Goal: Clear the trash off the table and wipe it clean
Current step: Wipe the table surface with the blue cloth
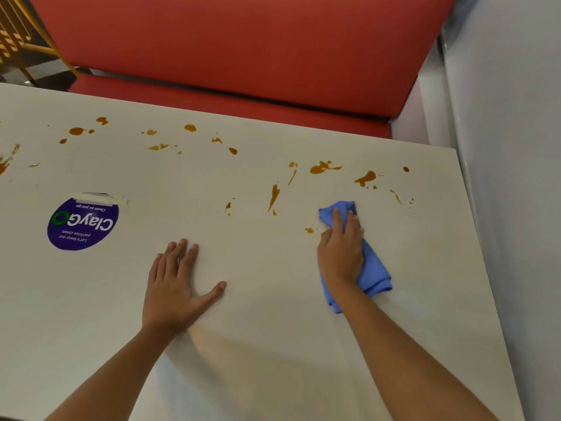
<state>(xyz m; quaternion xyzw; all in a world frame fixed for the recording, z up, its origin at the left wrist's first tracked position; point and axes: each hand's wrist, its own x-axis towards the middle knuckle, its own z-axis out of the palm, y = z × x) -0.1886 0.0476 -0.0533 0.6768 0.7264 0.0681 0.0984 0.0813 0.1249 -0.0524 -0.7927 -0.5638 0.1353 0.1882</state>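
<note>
view: head (the only one)
step: judged to be the wipe phase. No trash shows on the table (273, 354); brown sauce stains (321, 168) remain.
landmark: purple round sticker (82, 223) on the table top
blue cloth (375, 270): bunched, flat on the table, well to the right of the sticker, near the table's right edge
right hand (341, 250): on top of the cloth. Fingers (336, 218) are close together and curled down over its far end, gripping it and pressing it to the surface; the cloth sticks out past the fingertips and behind the wrist.
left hand (174, 293): between sticker and cloth, nearer side. Palm flat on bare table, fingers straight and together, thumb spread, holding nothing; looks like a brace.
stains: a band beyond the sticker runs right across the far side. The nearest spot (309, 230) sits just left of the cloth.
progress: early, most stains untouched by the look of it
next move: likely to push the cloth forward and left through the nearest spots with steady downward pressure, then sweep the far band toward the sticker.
risk: thin streaks may smear
</note>
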